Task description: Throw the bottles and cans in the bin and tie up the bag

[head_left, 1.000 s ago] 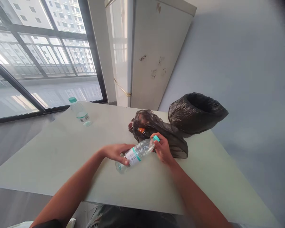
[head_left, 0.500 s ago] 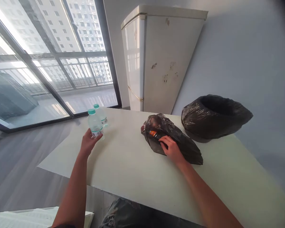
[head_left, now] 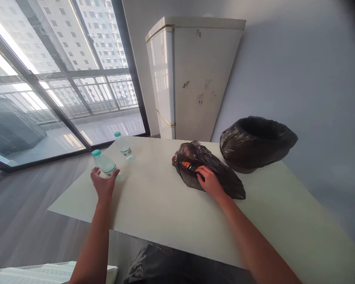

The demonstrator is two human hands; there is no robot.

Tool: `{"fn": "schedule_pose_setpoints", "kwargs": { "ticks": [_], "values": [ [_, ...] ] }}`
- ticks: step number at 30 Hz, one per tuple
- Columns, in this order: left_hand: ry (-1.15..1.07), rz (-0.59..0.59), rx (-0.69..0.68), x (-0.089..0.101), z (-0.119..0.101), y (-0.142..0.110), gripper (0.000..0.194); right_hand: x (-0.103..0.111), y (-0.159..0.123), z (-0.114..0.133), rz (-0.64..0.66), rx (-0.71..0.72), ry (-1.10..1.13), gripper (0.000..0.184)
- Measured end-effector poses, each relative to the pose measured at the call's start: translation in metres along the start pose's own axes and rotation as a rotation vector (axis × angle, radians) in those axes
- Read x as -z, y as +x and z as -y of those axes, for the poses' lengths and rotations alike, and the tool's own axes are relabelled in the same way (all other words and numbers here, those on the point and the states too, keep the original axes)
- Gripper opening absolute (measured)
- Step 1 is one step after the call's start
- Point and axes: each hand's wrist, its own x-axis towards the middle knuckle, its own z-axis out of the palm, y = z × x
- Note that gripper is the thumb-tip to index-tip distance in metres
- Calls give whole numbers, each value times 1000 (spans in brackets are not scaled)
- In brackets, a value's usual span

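My left hand [head_left: 104,181] is open, thumb and fingers spread just in front of a clear plastic bottle [head_left: 104,161] with a green cap. The bottle tilts to the left, and its lower part is partly behind the hand; the thumb is at its label. Behind it, a second green-capped bottle [head_left: 124,146] stands upright on the white table [head_left: 148,189]. My right hand [head_left: 208,180] is closed on the edge of a black plastic bag [head_left: 229,179] that lies on the table. An orange-labelled item [head_left: 186,165] shows at the bag's opening.
A bin lined with a black bag [head_left: 248,152] stands on the table at the right, near the wall. Beyond the table is a white fridge [head_left: 201,75]. Glass sliding doors [head_left: 68,75] are at the left. A pale slatted object [head_left: 47,273] sits at lower left.
The near bottle has gone from upright to tilted left and moved away from the other bottle. My left hand's fingers have spread. My right hand still holds the bag; the camera view shifted slightly.
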Motion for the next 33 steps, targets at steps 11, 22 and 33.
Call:
{"fn": "schedule_pose_setpoints", "kwargs": {
  "ticks": [11, 22, 33],
  "values": [
    [-314, 803, -794, -93, -211, -148, 20, -6, 3, -7, 33, 73, -5, 37],
    [-335, 895, -526, -169, -157, -137, 80, -12, -1, 5, 199, 114, 181, 30],
    [-374, 959, -536, -169, -149, -142, 57, -20, 6, -13, -150, -418, 179, 57]
  ]
}}
